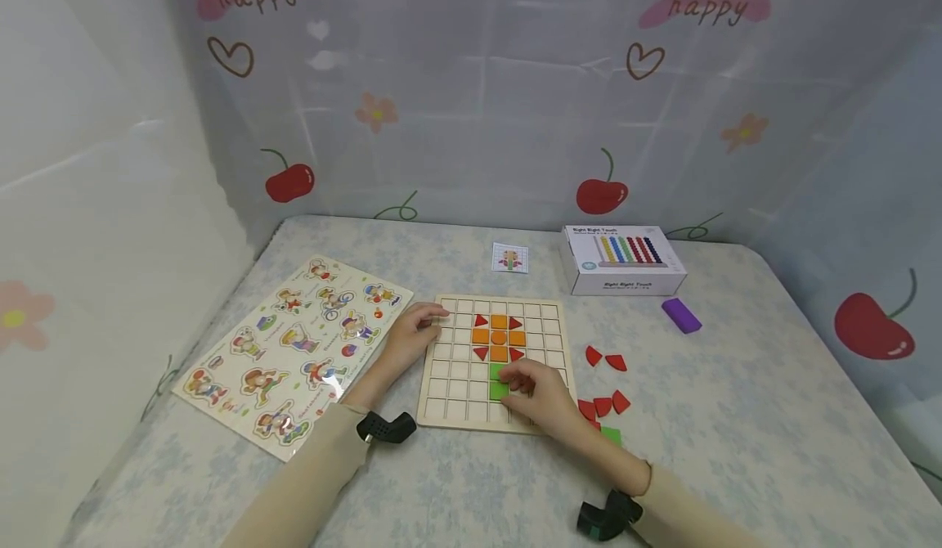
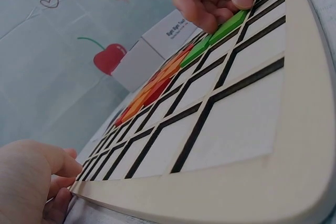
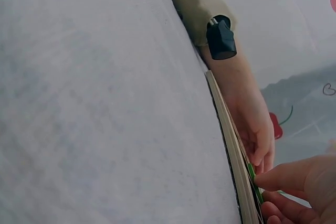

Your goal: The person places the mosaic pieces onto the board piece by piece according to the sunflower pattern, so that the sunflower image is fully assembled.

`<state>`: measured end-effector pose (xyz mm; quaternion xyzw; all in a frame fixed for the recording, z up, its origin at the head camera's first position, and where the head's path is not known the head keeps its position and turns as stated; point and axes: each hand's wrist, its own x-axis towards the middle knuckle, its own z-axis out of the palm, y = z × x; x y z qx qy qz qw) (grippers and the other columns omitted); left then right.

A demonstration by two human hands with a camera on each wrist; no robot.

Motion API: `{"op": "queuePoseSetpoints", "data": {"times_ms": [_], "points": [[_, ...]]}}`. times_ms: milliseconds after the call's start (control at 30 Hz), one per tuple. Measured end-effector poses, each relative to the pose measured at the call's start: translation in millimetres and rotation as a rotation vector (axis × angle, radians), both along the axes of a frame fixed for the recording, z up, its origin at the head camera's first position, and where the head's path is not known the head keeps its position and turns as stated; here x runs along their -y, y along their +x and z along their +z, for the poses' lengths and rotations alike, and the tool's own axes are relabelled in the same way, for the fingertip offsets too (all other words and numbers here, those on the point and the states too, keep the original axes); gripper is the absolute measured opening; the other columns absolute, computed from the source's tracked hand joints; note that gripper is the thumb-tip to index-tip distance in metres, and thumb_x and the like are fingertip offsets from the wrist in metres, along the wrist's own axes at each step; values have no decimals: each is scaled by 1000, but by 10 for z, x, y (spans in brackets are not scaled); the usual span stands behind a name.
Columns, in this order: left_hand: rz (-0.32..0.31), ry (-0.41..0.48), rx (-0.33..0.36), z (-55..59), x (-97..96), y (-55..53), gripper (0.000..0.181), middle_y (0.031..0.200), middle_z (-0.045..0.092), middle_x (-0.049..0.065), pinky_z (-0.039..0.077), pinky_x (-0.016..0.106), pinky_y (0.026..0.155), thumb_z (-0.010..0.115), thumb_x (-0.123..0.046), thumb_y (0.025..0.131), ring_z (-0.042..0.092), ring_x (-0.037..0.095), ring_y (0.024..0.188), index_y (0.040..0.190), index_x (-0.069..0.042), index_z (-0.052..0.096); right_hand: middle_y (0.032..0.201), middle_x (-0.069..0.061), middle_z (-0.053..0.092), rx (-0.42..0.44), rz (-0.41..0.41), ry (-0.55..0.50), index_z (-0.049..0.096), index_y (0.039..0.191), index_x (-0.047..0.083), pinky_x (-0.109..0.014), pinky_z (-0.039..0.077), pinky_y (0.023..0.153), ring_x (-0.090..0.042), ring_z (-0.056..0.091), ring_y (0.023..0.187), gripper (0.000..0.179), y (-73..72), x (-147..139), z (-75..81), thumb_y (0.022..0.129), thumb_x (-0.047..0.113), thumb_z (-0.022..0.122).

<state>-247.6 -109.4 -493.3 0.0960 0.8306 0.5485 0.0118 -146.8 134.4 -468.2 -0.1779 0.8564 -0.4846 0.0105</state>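
Note:
A wooden grid board (image 1: 445,411) lies on the table. Orange squares (image 1: 481,336), an orange circle (image 1: 498,338) and red pieces (image 1: 482,321) form a pattern in its upper middle cells, with two green squares below. My right hand (image 1: 540,397) is over the lower green square (image 1: 498,391); in the left wrist view its thumb and fingers pinch that square (image 2: 229,27) at the cell. My left hand (image 1: 407,337) holds the board's left edge near the far corner, fingers curled at the rim (image 2: 79,186). The right wrist view shows both hands along the board's edge (image 3: 229,129).
Several loose red pieces (image 1: 616,362) and a green square (image 1: 611,435) lie right of the board. A purple block (image 1: 681,316), a white box (image 1: 622,263) and a small pattern card (image 1: 510,258) are farther back. A picture puzzle board (image 1: 294,352) lies at left.

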Motion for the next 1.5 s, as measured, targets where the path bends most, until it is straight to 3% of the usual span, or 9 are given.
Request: {"op": "queuePoseSetpoints", "data": {"times_ms": [367, 667, 1033, 1233, 1367, 1500], "points": [[2, -17, -14, 2, -33, -13, 24, 128, 58, 5, 44, 38, 101, 58, -7, 90, 55, 21, 114, 112, -11, 68, 95, -9, 68, -9, 12, -2, 67, 102, 3, -21, 52, 71, -18, 60, 81, 25, 4, -46, 7, 78, 2, 74], [-1, -22, -22, -5, -35, -24, 24, 127, 59, 5, 45, 39, 102, 59, -6, 90, 55, 22, 114, 111, -10, 69, 95, -10, 67, 69, -119, -23, 64, 111, 1, -18, 51, 69, -7, 58, 79, 31, 145, -330, 95, 81, 1, 70], [-5, -1, -17, -26, 11, -20, 24, 129, 58, 5, 44, 41, 103, 59, -8, 90, 54, 23, 116, 112, -11, 69, 94, -13, 68, 31, -244, 15, 63, 112, -1, -18, 53, 66, 0, 58, 77, 34, 421, -929, 123, 79, 1, 72], [-7, -1, -10, -35, 8, -7, 24, 129, 57, 5, 44, 41, 104, 58, -8, 91, 54, 23, 116, 112, -11, 68, 97, -11, 70, 126, -331, 57, 65, 112, 3, -18, 53, 68, -3, 60, 81, 37, 582, -1158, 115, 78, 8, 76], [-10, -6, -23, -17, 5, 12, 24, 129, 57, 6, 44, 42, 103, 58, -7, 91, 54, 24, 116, 112, -10, 68, 103, -7, 70, 200, -305, 104, 64, 115, 7, -17, 52, 72, 0, 59, 85, 43, 663, -1246, 59, 76, 15, 79], [-8, -9, -32, -6, -1, 22, 24, 129, 57, 7, 44, 41, 103, 58, -7, 91, 54, 24, 116, 112, -10, 68, 106, -5, 69, 180, -244, 138, 64, 116, 8, -18, 52, 76, 1, 58, 89, 46, 692, -1273, 24, 74, 14, 80]]}}
